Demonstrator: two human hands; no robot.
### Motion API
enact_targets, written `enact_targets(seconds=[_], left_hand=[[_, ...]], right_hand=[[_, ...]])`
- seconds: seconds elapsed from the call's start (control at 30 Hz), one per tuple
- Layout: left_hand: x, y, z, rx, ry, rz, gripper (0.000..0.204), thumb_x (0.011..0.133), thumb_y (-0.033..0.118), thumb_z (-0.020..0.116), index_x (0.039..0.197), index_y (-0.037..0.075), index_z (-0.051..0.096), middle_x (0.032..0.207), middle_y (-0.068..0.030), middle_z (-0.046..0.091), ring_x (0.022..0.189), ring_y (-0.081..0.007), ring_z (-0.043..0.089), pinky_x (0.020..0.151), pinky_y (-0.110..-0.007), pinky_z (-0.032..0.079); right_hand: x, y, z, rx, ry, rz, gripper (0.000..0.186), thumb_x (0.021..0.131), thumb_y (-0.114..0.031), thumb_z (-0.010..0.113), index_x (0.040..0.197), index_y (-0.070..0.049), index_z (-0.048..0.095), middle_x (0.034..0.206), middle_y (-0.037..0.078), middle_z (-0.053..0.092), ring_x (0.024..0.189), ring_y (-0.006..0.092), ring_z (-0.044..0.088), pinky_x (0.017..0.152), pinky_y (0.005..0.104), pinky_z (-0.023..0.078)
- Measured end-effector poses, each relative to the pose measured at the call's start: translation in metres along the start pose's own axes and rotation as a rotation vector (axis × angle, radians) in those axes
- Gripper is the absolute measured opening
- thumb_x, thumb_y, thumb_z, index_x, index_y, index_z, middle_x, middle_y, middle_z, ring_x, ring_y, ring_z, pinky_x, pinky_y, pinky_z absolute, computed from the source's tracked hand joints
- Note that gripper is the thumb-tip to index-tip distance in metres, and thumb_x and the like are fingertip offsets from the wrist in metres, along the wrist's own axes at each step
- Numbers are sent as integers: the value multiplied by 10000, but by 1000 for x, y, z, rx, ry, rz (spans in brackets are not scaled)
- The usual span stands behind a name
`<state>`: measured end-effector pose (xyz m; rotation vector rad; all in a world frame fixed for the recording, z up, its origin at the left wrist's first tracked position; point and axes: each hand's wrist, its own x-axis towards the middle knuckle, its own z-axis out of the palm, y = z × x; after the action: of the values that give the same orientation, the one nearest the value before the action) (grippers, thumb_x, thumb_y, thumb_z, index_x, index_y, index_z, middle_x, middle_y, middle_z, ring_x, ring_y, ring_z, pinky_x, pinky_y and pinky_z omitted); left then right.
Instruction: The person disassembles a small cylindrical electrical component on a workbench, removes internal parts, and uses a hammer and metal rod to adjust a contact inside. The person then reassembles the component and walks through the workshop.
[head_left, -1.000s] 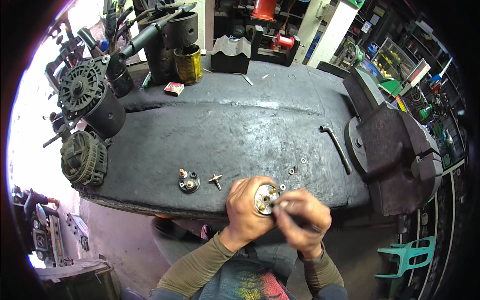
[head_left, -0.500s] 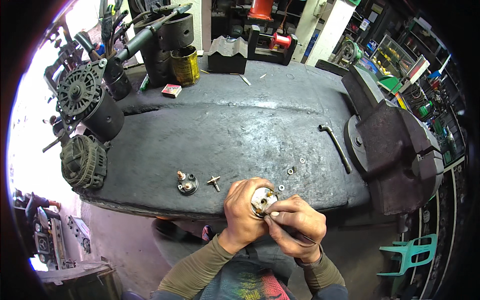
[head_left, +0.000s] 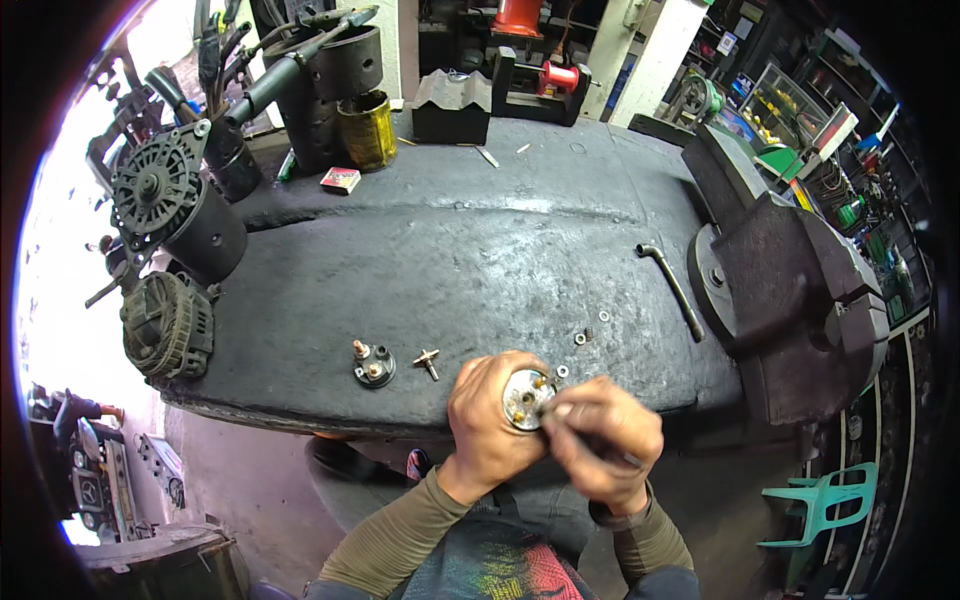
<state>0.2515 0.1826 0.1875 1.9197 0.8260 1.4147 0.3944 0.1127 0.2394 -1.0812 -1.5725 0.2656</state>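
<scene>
My left hand (head_left: 488, 430) is wrapped round a round metal housing (head_left: 527, 398) whose pale face shows brass-coloured pieces and a central hole. My right hand (head_left: 610, 448) is pinched at the housing's right side, blurred, on something small and dark that I cannot make out. On the black bench (head_left: 420, 280), left of my hands, lie a black round cap with copper-coloured bolts (head_left: 374, 362) and a small metal plunger with a cross plate (head_left: 426, 361). Small nuts and washers (head_left: 580, 338) lie just beyond my hands; an L-shaped socket wrench (head_left: 670, 285) rests farther right.
Alternators (head_left: 160, 320), black cylinders (head_left: 310, 130) and a yellow can (head_left: 365, 135) crowd the left. A small box (head_left: 340, 180), a ridged block (head_left: 450, 110) and a red spool (head_left: 560, 78) sit at the back. A large vise (head_left: 775, 300) is at right, a green chair (head_left: 818, 505) below it.
Over the last second my right hand shifts from the housing's right side down to its lower edge, then back to the right. My left hand keeps holding the housing.
</scene>
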Motion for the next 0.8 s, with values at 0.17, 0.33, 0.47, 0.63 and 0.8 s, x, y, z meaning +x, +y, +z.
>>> enact_targets(seconds=[0.17,0.33,0.47,0.63,0.8], left_hand=[[-1,0,1,-41,31,12,438,717,97,905,1108,45,717,1032,-103,764,951,-284,732,846,-397,584],[0,-1,3,-39,29,-34,492,643,146,910,1091,76,720,1031,-101,771,961,-331,738,899,-426,546],[-1,1,2,-38,5,-49,493,649,133,919,1095,67,718,1035,-96,772,966,-307,741,889,-410,561],[1,0,0,-17,7,0,449,701,107,917,1099,52,717,1038,-97,765,957,-270,735,851,-384,589],[1,1,0,-36,15,14,445,701,106,912,1096,48,715,1034,-103,763,951,-286,732,850,-399,589]], right_hand=[[0,-2,-3,33,-37,-17,183,765,112,824,907,35,739,939,180,781,805,260,752,722,347,598],[1,-1,-4,63,-68,-41,178,774,105,827,907,37,731,951,180,784,786,266,753,702,345,592],[2,1,-6,23,61,100,181,777,101,833,920,39,740,958,183,784,801,269,754,708,348,593],[2,2,-8,24,-47,-3,180,774,127,818,905,46,724,950,187,781,802,271,758,712,346,602],[0,3,-8,52,-124,-96,198,761,121,841,907,38,736,960,177,790,805,267,755,711,343,597]])
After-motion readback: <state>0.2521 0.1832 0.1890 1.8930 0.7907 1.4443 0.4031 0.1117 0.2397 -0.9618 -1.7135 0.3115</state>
